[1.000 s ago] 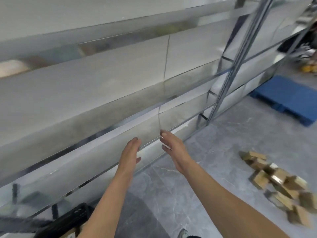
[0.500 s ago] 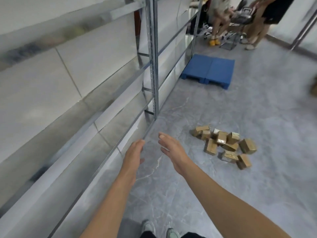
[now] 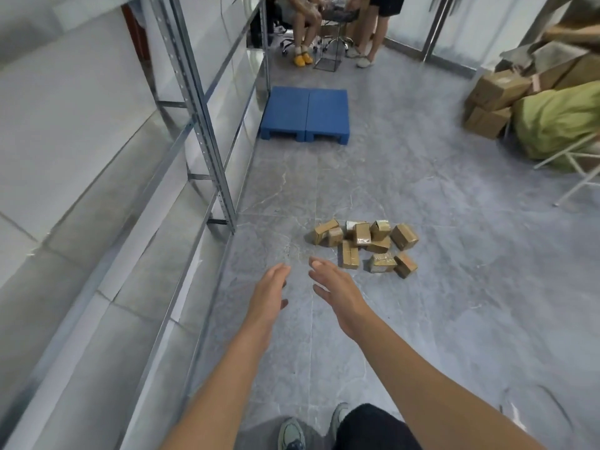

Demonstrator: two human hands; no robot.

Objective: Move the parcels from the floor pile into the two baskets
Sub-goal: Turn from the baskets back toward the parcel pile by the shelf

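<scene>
A pile of several small brown taped parcels (image 3: 365, 246) lies on the grey floor a little ahead and to the right. My left hand (image 3: 268, 298) and my right hand (image 3: 334, 289) reach forward side by side, fingers straight, holding nothing. Both stay short of the pile; the right hand's fingertips are nearest to it. No basket is in view.
A metal shelf rack (image 3: 201, 118) runs along the left. A blue pallet (image 3: 306, 115) lies farther ahead. Cardboard boxes (image 3: 493, 102) and a green sack (image 3: 558, 118) are stacked at the right. Two people's legs (image 3: 337, 30) show at the back. My shoes (image 3: 292, 433) are at the bottom.
My view has swung right from the shelves to the open floor, bringing the parcel pile toward the centre. Both hands stay outstretched and empty. The black basket seen at bottom left earlier has left view.
</scene>
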